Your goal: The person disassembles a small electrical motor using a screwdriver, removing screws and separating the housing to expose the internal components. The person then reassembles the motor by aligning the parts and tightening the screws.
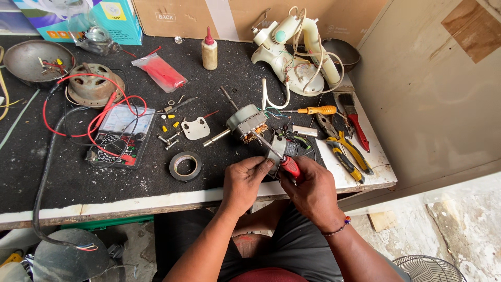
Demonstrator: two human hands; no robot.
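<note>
Blue-and-green printed carton (117,18): far left of counter (62,172), upright, small yellow label on front face. Clear plastic bag (91,34): leaning against carton's near side, metal parts inside. Brown cardboard box (240,15): far centre, along back edge, pale tape strip down face. Red-filled plastic pouch (160,72): flat on counter, near right of carton. Multimeter (121,136): left of centre, pale dial face under red leads.

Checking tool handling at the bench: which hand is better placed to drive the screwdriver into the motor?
Right, probably: the right hand already grips the red-handled screwdriver, tip toward the motor; the left hand steadies a metal piece.
</note>
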